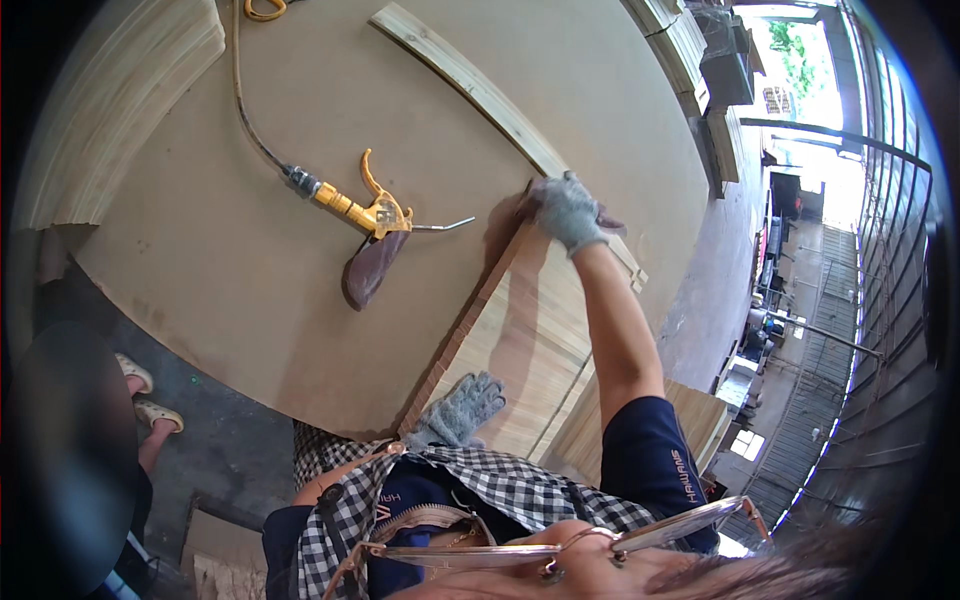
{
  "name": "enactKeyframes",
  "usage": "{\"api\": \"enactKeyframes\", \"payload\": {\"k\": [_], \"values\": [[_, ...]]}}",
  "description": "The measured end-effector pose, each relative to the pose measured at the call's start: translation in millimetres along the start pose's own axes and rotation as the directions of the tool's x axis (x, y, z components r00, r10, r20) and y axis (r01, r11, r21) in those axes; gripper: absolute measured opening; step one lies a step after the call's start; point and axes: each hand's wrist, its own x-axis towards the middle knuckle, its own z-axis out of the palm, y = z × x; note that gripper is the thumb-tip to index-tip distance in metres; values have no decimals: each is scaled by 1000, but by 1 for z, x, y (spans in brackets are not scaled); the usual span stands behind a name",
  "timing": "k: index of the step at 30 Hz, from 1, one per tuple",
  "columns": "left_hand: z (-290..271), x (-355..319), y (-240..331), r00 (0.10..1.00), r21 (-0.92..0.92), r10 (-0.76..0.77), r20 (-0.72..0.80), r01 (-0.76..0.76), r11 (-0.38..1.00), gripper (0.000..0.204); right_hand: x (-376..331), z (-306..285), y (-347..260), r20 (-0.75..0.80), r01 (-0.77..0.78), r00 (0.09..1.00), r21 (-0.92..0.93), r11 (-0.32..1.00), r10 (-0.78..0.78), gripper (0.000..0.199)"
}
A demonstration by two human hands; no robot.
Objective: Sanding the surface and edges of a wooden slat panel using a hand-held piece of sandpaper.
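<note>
My right hand (570, 212), in a grey knit glove, is closed over a folded brownish-purple piece, which looks like sandpaper (608, 222). It presses this onto the far end of a pale wooden board (530, 330). Close to my body, my left hand (457, 412), also gloved, lies on the board's near left edge with its fingers stretched out. To the left of the board rests a yellow air blow gun (385, 213) with a bent metal nozzle. Another brownish-purple piece (375, 270) lies against it.
The blow gun's hose (240, 100) runs to the far edge of the brown table (200, 270). A long wooden strip (470, 85) lies beyond my right hand. Stacked boards (130, 110) stand at the left and more wood (680, 50) at the far right. Another person's feet (150, 400) show at lower left.
</note>
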Motion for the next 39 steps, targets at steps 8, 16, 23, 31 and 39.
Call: {"api": "enactKeyframes", "payload": {"k": [8, 16, 23, 31, 39], "values": [[-6, 8, -16, 994, -83, -44, -101, 36, 996, 60, -116, 69, -96, -134, 362, 921, 644, 674, -367, 7], [-16, 3, -13, 980, -145, -128, -155, 105, 984, 58, -32, -8, -17, 70, 343, 936, 42, 938, -345, 14], [-28, -5, 3, 963, -202, -203, -178, 167, 965, 57, -22, -47, 4, -270, 190, 952, 150, 970, -145, 11], [-34, -59, 14, 938, -55, -283, -200, 278, 959, 45, 24, 14, 37, 62, 55, 996, 91, 994, -61, 21], [11, -76, 22, 958, -473, -275, -76, 208, 856, 45, 10, 17, 3, -21, 65, 997, -94, 993, -68, 18]]}}
